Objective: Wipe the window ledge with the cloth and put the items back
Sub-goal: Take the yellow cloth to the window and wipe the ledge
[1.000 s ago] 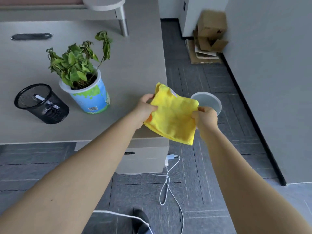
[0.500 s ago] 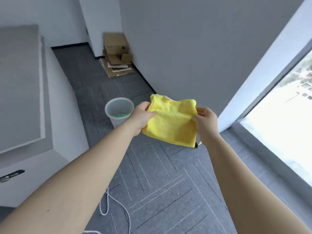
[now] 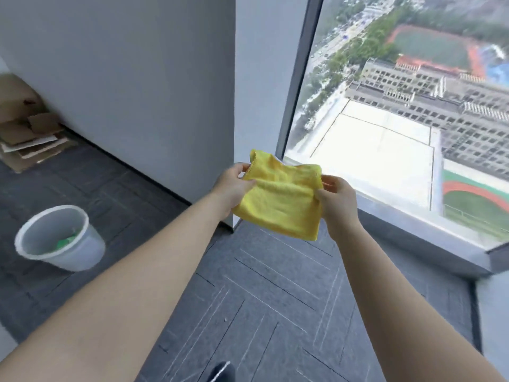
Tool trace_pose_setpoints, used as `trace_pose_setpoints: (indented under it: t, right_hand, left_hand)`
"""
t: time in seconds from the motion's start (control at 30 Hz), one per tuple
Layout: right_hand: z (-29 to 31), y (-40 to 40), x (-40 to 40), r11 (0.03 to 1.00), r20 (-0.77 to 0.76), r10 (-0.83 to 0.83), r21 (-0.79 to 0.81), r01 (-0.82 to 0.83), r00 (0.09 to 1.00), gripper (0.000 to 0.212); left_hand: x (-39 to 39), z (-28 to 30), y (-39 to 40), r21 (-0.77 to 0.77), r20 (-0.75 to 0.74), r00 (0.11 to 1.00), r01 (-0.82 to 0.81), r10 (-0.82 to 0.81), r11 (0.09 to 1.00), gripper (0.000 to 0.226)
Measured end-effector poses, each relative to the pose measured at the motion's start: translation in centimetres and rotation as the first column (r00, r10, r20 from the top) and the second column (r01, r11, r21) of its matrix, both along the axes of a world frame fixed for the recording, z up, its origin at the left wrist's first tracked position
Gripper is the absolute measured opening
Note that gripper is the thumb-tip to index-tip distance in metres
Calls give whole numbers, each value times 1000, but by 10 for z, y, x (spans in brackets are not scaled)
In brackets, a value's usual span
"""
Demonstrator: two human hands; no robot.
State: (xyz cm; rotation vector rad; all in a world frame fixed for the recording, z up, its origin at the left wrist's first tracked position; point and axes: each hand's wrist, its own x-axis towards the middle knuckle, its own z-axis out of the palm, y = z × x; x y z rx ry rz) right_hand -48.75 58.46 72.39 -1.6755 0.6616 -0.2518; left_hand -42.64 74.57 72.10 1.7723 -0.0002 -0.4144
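- Cloth (image 3: 281, 198), yellow and folded, hangs in the air in front of me, above the dark floor (image 3: 261, 304) and just short of the window ledge (image 3: 418, 224).
- My left hand (image 3: 234, 186) pinches its left edge, thumb on top and fingers closed underneath.
- My right hand (image 3: 337, 201) pinches the right edge, thumb and fingertips closed on the fabric.
- I see the ledge running grey along the foot of the window glass (image 3: 399, 119), to the right of the cloth; nothing stands on the stretch in view.
- A white bin (image 3: 59, 238) sits on the floor well off to my left, something green inside.
- Flattened cardboard (image 3: 27, 136) leans against the wall (image 3: 124, 78) at far left.
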Motion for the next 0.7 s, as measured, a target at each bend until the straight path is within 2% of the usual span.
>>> trace_pose_setpoints:
  t: [0.2, 0.37, 0.7]
  right_hand:
    - [-21, -57, 46, 995, -13, -83, 45, 83, 996, 42]
    - [-39, -113, 132, 984, -26, -164, 63, 166, 986, 41]
    - [-96, -219, 258, 960, -98, -260, 76, 268, 961, 43]
  left_hand:
    - [63, -21, -62, -44, -45, 994, 99, -101, 994, 36]
    - [156, -39, -124, -75, -108, 979, 165, -172, 983, 37]
    - [292, -91, -236, -26, -232, 940, 253, -252, 967, 36]
